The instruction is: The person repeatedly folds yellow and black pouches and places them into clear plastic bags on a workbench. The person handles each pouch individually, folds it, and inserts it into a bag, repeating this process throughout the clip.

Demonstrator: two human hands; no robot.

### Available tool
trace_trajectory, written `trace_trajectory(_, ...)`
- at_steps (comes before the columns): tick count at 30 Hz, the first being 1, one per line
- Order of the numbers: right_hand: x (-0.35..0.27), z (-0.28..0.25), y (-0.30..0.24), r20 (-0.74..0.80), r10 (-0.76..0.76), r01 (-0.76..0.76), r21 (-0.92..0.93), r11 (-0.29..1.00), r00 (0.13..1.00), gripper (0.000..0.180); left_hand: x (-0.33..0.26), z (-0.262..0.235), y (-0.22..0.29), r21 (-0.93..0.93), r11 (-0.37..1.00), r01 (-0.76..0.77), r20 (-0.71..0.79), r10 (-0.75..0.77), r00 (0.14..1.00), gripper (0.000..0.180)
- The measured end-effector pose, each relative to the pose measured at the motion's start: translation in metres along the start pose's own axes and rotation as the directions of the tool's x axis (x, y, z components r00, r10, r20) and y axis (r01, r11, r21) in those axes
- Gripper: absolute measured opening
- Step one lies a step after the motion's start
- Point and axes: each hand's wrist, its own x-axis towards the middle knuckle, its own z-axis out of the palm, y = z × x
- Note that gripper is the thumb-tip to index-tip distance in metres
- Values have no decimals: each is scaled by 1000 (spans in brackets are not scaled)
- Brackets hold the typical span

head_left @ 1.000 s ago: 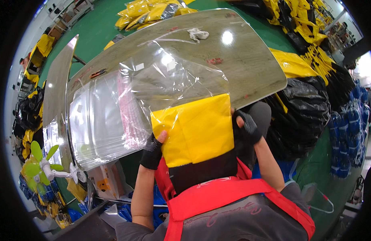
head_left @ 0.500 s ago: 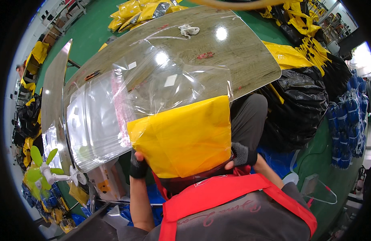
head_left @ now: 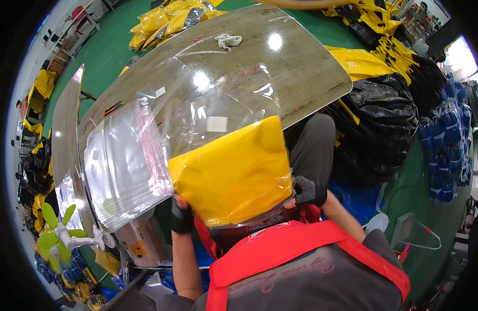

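Note:
A folded yellow sheet point(head_left: 231, 173) sits inside a clear plastic bag point(head_left: 218, 106), whose empty upper part reaches over the table. My left hand point(head_left: 182, 213), in a dark fingerless glove, grips the bag's lower left edge, with thumb and fingertips showing. At the lower right edge, my right hand point(head_left: 307, 193) wears a grey-and-black glove and pinches the bag; its fingers are partly hidden. The bag is tilted between my lap and the table's near edge. Left of it lies a stack of flat clear plastic bags point(head_left: 114, 155) with pinkish edges.
The wood-patterned table point(head_left: 301, 67) holds a crumpled white scrap point(head_left: 228, 41) and a small orange-and-black tool point(head_left: 112, 108). Yellow packages point(head_left: 171, 18) lie beyond it. Black-and-yellow bundles point(head_left: 379, 124) and blue bundles point(head_left: 446, 145) stand right. A green-bladed fan point(head_left: 58, 233) is at the left.
The bag with the yellow sheet has tipped slightly, its right side shifting left and its upper edge sloping more. Both hands keep their grip. The whole view has shifted a little.

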Motion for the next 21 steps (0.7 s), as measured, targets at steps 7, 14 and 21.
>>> trace_trajectory(7,56,-14,-55,-489,-228,331,134,934,842,39,24,68,-24,296,954,-54,-386,171,907,46)
trace_trajectory(14,-21,30,71,-274,-100,117,47,992,956,94,-31,53,-51,101,980,172,-140,-158,978,71)
trace_trajectory(21,-34,33,22,-241,144,-235,-409,882,960,93,-49,32,-52,455,800,391,-34,-423,906,68)
